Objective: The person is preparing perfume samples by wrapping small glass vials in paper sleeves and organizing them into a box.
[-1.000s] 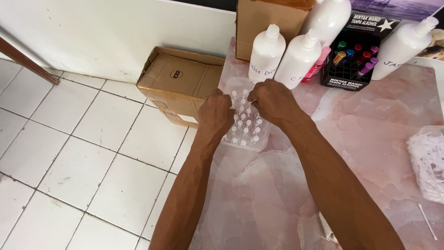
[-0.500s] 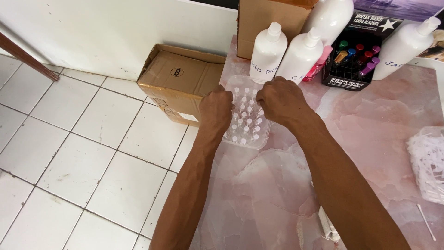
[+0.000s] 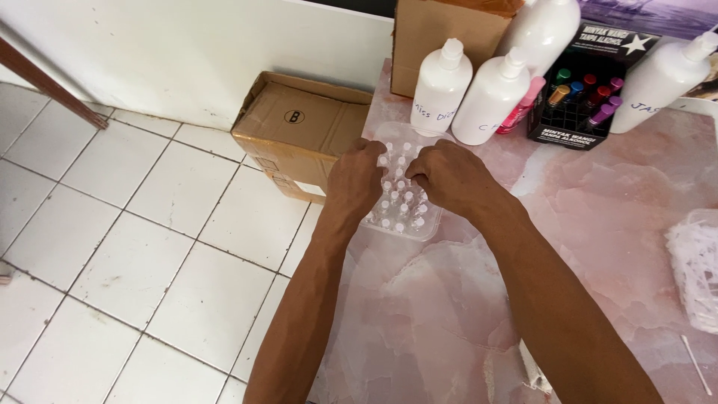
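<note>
1. Gripping the left edge of a clear plastic tray (image 3: 407,224) of small clear vials, the left hand (image 3: 355,179) has its fingers curled over the tray's rim; closed on the tray.
2. Right hand (image 3: 449,176) rests on the tray's right side, fingers bent down among the vials (image 3: 396,198); whether it pinches a single vial or only the tray cannot be told.
3. Tray sits on the pink marbled bench (image 3: 598,224), near the bench's left edge, at 12 o'clock from the forearms.
4. Vials stand upright in rows, white-capped, filling the visible part of the tray between the two hands.
5. At 12 to 1 o'clock from the tray: two white squeeze bottles (image 3: 441,86) with nozzle tops, just beside each other and close to the tray's far rim.
6. At 2 o'clock: a black display box (image 3: 576,123) holding small roll-on bottles with coloured caps; a pink bottle (image 3: 520,112) leans between it and the white bottles.
7. Another white squeeze bottle (image 3: 662,78) stands at the right of the black box.
8. Brown cardboard box (image 3: 441,34) at the bench's back, behind the white bottles.
9. At 9 to 10 o'clock, on the white tiled floor (image 3: 149,224): a closed cardboard carton (image 3: 299,131) against the wall.
10. At 3 o'clock, bench's right edge: a crumpled clear plastic bag (image 3: 695,262).
</note>
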